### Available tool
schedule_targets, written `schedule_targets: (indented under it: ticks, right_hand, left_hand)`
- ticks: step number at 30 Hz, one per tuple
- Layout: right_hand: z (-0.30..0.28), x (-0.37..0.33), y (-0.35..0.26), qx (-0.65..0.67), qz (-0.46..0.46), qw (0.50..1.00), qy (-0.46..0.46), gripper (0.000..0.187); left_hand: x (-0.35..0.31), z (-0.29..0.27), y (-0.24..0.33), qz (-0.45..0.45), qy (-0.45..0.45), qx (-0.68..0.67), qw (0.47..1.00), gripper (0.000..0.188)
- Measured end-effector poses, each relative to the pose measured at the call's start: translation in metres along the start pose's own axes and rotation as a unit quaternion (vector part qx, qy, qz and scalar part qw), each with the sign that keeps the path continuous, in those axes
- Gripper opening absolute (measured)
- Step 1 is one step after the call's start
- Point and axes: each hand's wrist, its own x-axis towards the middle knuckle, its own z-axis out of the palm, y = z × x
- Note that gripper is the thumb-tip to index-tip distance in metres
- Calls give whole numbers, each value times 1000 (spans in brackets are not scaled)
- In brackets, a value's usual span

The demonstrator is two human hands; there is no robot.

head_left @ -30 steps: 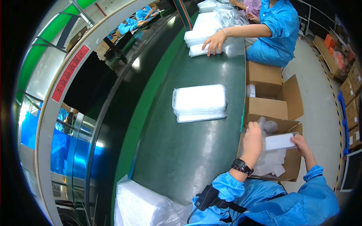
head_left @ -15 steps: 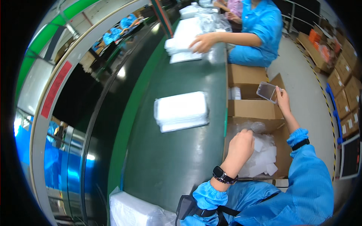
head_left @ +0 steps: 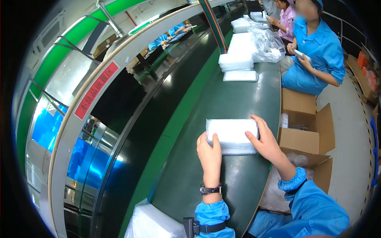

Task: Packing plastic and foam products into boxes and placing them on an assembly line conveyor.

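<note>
A stack of flat white pieces in clear film [head_left: 232,133] lies on the dark green conveyor belt [head_left: 198,190] in front of me. My left hand [head_left: 209,152] grips its left end, thumb on the near face and fingers round the side. At the right end, my right hand [head_left: 265,139] holds it the same way, thumb on top and fingers along the edge. Both hands are closed on the stack. Whether the stack touches the belt all along its underside is hidden.
Farther up the belt stand more white stacks [head_left: 236,62] and crumpled clear bags [head_left: 268,45]. A co-worker in blue [head_left: 321,51] sits there holding a small pale item. Open cardboard boxes [head_left: 299,141] line the right side. A film-wrapped white block [head_left: 152,222] sits at lower left.
Both my hands have moved left from the boxes onto the stack. The clear plastic case has left my right hand. The co-worker's hands have drawn back from the far stack. The view has shifted.
</note>
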Motion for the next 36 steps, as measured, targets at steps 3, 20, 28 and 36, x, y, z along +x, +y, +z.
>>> schedule_targets:
  ticks: [3,20,28,36]
  right_hand:
    - [8,-2,-1,64,5,998,19,54]
    - [-26,-48,12,521,137,841,43,39]
    - [-72,-103,57,521,241,814,87,36]
    - [-103,-130,64,509,251,812,137,50]
  left_hand:
    - [5,3,0,33,43,8,999,36]
    - [3,-24,35,-232,-234,-583,742,6]
    - [-29,13,72,-133,-356,-425,821,14]
    - [-57,45,78,-107,-478,-246,836,7]
